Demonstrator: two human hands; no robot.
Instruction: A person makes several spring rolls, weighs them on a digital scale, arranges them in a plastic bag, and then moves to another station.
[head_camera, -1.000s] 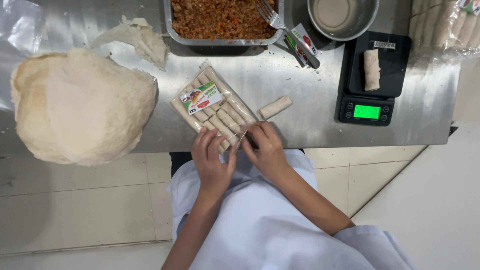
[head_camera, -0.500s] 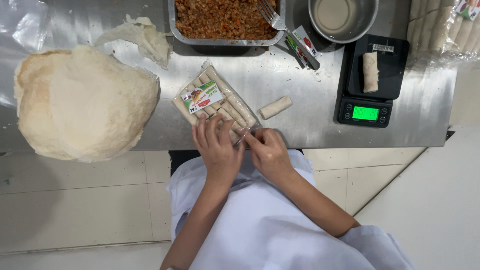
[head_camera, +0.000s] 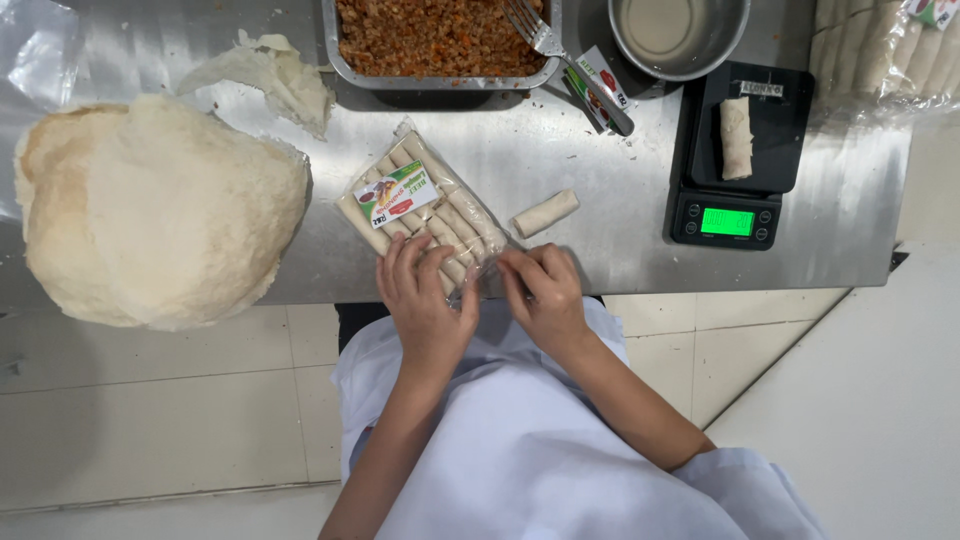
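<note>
A clear plastic pack of spring rolls (head_camera: 422, 212), with a printed label on top, lies slantwise at the near edge of the steel table (head_camera: 600, 150). Its open near end sits between both hands. The left hand (head_camera: 422, 305) lies flat over that end, fingers spread and pressing the rolls down. The right hand (head_camera: 540, 290) pinches the loose plastic flap just beside it, fingertips drawn together on the film.

By the look of it, the step in hand is closing or tidying the filled pack's mouth. The next move calls for keeping the rolls pinned while the film is drawn snug, without tearing it.

Just beyond the right hand lies a single loose spring roll (head_camera: 545, 213). Further right is a black digital scale (head_camera: 735, 160) with a lit green display, and one roll (head_camera: 736, 138) lies on its platform. Far from the grip stand a foil tray of minced filling (head_camera: 435, 40) with a fork (head_camera: 535, 35), and a steel bowl (head_camera: 680, 35). Well left of the left hand is a tall stack of round wrappers (head_camera: 150, 215). The floor below is pale tile.
</note>
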